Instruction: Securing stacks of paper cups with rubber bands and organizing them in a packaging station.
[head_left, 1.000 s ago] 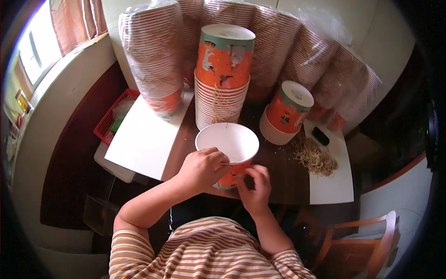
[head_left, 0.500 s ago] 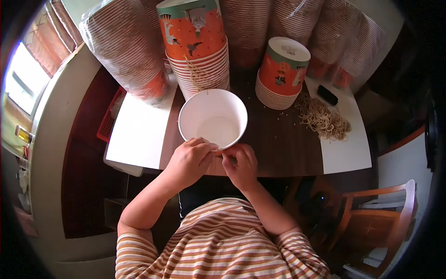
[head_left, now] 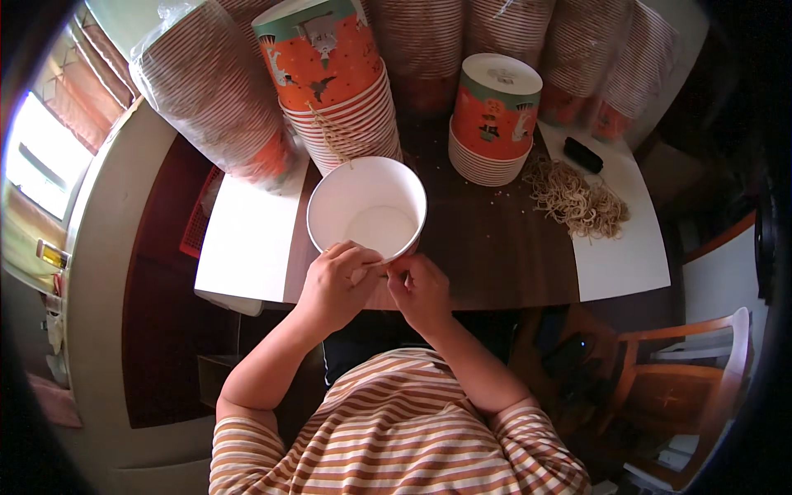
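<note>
A white-lined paper bucket [head_left: 381,194] stands mouth up at the table's near edge, tilted slightly so that its inside shows. My left hand [head_left: 332,285] is closed on its near rim, the fingers over the edge. Close beside it, my right hand [head_left: 422,289] pinches at the bucket's near outer side, thumb and forefinger together. What lies between those fingertips is hidden. Behind the bucket rises a tall stack of upturned orange and green paper buckets [head_left: 323,70], with several beige strings [head_left: 337,136] hanging down its front.
A shorter stack of upturned buckets [head_left: 495,111] stands to the right. Beyond it lie a tangled heap of beige string [head_left: 582,202] and a black object [head_left: 583,154]. Plastic-wrapped bucket stacks [head_left: 210,91] line the back. A wooden chair [head_left: 672,384] is at the lower right.
The whole view has turned slightly, so the stacks sit a little differently in the picture. Both hands stay at the bucket's near rim, with only small finger movement.
</note>
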Available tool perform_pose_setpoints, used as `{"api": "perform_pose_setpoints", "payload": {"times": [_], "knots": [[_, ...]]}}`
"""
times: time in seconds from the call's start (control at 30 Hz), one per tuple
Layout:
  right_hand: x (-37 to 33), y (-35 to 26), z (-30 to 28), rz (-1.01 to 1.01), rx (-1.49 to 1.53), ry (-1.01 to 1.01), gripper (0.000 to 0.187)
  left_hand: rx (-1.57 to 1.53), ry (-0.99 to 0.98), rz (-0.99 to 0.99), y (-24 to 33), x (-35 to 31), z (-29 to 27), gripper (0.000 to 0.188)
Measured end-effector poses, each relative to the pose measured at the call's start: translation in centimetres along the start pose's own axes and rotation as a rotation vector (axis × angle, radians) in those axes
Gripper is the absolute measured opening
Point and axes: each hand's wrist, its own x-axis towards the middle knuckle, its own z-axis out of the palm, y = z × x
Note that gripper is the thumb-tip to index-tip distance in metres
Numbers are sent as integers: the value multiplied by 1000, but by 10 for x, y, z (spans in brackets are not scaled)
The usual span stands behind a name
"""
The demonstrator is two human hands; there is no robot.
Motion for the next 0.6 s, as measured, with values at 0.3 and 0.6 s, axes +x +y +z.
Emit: {"api": "perform_pose_setpoints", "payload": {"times": [0.3,0.6], "knots": [[-3,-3,-2,10,56,-19,13,194,154,196,-13,-1,12,13],[1,0,-4,-95,20,-10,14,211,225,274,-19,0,17,15]]}}
